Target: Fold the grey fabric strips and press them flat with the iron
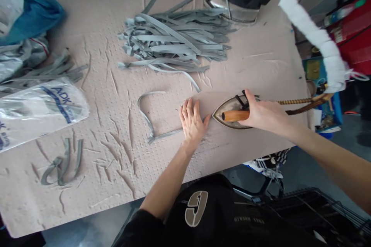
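Fingers of our right hand (pixel 261 114) encircle the iron handle (pixel 234 115); our left hand (pixel 193 121), at nine o'clock, lies spread on the strip (pixel 169 134): apparently pressing, next needing steady gliding.

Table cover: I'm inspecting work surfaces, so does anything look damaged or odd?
Yes: the cover is puckered into ridges left of the left hand, odd beside its smoother right side. Gray strips lie tangled apart from the main pile.

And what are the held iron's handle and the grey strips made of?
Handle: probably varnished wood, from its orange-brown colour and smooth shine, though plastic is possible. Grey strips: seemingly fabric, fairly matte; they look thin and bendy.
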Available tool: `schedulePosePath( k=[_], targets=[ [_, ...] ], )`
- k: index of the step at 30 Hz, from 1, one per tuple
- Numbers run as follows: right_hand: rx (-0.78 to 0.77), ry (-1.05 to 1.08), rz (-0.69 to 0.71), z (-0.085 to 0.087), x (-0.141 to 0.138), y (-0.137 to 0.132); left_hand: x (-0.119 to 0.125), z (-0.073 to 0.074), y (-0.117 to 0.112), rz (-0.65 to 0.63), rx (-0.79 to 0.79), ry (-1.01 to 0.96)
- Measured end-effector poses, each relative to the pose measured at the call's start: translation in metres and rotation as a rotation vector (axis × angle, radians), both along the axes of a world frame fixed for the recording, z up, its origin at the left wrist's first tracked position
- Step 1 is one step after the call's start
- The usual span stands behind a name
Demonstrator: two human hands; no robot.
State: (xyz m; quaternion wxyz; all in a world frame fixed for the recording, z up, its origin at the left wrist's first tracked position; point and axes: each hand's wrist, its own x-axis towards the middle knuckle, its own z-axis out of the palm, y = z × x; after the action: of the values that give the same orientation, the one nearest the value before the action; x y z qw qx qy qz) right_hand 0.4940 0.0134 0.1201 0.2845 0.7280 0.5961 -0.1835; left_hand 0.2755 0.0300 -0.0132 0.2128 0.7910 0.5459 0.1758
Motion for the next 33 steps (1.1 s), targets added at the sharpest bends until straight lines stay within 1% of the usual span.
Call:
schedulePosePath(
  k=[3, 9, 15, 18, 25, 33],
  targets=[
    [0.018, -0.012, 0.033, -0.004, -0.002, 0.002, -0.003, 0.002, 0.001, -0.012, -0.032, -0.034],
    [0.045, 0.013, 0.088, -0.008, -0.019, 0.005, -0.018, 0.003, 0.001, -0.019, -0.047, -0.072],
    [0.030, 0.004, 0.082, -0.007, -0.020, 0.006, -0.032, 0.005, 0.002, -0.025, -0.064, -0.076],
    [0.022, -0.005, 0.095, -0.006, -0.026, 0.008, -0.040, 0.005, 0.002, -0.019, -0.073, -0.082],
    [0.068, 0.078, 0.168, -0.006, -0.064, 0.018, -0.073, 0.003, 0.004, -0.007, -0.053, -0.062],
    [0.075, 0.052, 0.178, -0.005, -0.074, 0.019, -0.107, 0.004, 0.004, -0.008, -0.064, -0.076]
  ],
)
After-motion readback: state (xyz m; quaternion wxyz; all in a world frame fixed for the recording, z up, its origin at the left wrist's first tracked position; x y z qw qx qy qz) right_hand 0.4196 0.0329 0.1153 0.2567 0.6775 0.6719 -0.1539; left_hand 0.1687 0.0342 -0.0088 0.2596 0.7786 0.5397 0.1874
